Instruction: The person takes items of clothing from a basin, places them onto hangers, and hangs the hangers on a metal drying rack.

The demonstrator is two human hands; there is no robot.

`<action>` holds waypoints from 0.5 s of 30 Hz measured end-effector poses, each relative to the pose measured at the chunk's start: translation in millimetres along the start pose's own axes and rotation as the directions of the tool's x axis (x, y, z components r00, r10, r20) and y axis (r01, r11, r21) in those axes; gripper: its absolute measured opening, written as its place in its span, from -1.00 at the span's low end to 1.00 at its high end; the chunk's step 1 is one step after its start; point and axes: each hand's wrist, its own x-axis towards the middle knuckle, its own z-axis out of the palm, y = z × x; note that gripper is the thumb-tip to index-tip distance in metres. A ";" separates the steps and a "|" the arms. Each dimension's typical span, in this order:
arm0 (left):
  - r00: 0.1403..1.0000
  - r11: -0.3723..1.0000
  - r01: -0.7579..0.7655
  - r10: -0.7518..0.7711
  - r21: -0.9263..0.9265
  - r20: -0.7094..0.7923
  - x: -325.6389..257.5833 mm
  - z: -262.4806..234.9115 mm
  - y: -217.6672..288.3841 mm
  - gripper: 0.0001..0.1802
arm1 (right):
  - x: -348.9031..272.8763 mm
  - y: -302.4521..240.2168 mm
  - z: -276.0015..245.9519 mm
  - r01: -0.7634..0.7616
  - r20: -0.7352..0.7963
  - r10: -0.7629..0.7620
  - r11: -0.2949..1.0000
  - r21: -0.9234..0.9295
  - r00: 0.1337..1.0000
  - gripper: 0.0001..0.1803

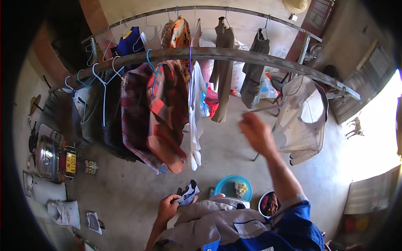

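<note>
Slanting forward and rightward from the left hand [168, 208], whose grip is clenched on its near edge, the white-and-dark cloth [187, 195] sits low in view, left of the blue basin [234, 182]; the right hand [256, 133] is well apart, farther forward and rightward, its grip too blurred to say whether it is released or clenched
</note>
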 end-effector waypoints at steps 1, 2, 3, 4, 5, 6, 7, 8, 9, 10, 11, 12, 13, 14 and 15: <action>1.000 1.000 0.022 -0.022 -0.020 -0.008 -3.2 -1.0 6.5 -0.69 | 7.7 -12.7 29.2 0.105 0.036 -0.107 0.993 0.050 0.994 -0.62; 1.000 1.000 0.022 -0.022 -0.020 -0.015 -7.7 -2.2 7.8 -0.69 | 17.4 -31.9 55.4 -0.035 0.115 0.025 0.995 0.093 0.993 -0.50; 0.999 1.000 0.020 -0.020 -0.016 -0.045 -13.0 -4.8 6.8 -0.69 | 25.7 -39.8 79.6 -0.013 0.133 0.004 0.997 0.074 0.991 -0.44; 0.997 1.000 0.011 -0.012 -0.011 -0.071 -15.8 -8.1 6.6 -0.68 | 34.2 -44.3 100.1 0.011 0.144 -0.018 0.999 0.051 0.989 -0.38; 0.998 1.000 0.003 -0.004 -0.010 -0.066 -18.0 -9.1 8.5 -0.68 | 40.0 -49.7 113.3 0.010 0.124 -0.013 0.999 0.030 0.992 -0.34; 0.997 0.999 0.025 -0.027 -0.038 -0.074 -20.8 -10.5 10.7 -0.69 | 45.6 -53.5 122.9 0.007 0.102 -0.008 1.000 0.007 0.995 -0.29; 0.995 0.996 0.052 -0.058 -0.068 -0.086 -26.3 -12.0 9.0 -0.70 | 49.9 -54.6 132.1 0.019 0.105 -0.020 1.000 0.008 0.994 -0.42; 0.996 0.997 0.042 -0.047 -0.069 -0.079 -28.0 -11.5 5.5 -0.70 | 53.2 -47.3 141.1 0.022 0.095 -0.022 1.000 0.001 0.995 -0.42; 0.990 0.992 0.079 -0.090 -0.100 -0.113 -29.1 -10.9 0.2 -0.69 | 55.9 -34.9 149.7 0.063 0.053 -0.063 0.998 -0.007 0.997 -0.53; 0.979 0.983 0.123 -0.143 -0.134 -0.148 -33.5 -11.4 -7.1 -0.68 | 55.5 -27.5 155.2 0.103 0.020 -0.103 0.995 -0.013 0.995 -0.63; 0.982 0.984 0.117 -0.135 -0.133 -0.133 -35.7 -12.1 -12.1 -0.68 | 53.6 -34.5 146.9 0.193 -0.080 -0.191 0.981 0.020 0.978 -0.76; 0.975 0.978 0.144 -0.166 -0.151 -0.145 -36.9 -12.8 -16.0 -0.69 | 53.4 -31.7 140.8 0.187 -0.094 -0.186 0.982 0.004 0.978 -0.76; 0.967 0.971 0.171 -0.198 -0.167 -0.158 -38.5 -14.0 -19.3 -0.69 | 52.2 -29.6 133.8 0.218 -0.143 -0.214 0.976 0.013 0.966 -0.78; 0.973 0.974 0.163 -0.186 -0.159 -0.138 -38.8 -14.0 -23.0 -0.69 | 51.0 -26.8 125.1 0.249 -0.194 -0.240 0.968 0.019 0.951 -0.81; 0.973 0.973 0.159 -0.184 -0.169 -0.143 -38.1 -13.8 -26.3 -0.69 | 48.6 -20.9 110.5 0.242 -0.208 -0.236 0.970 0.003 0.949 -0.82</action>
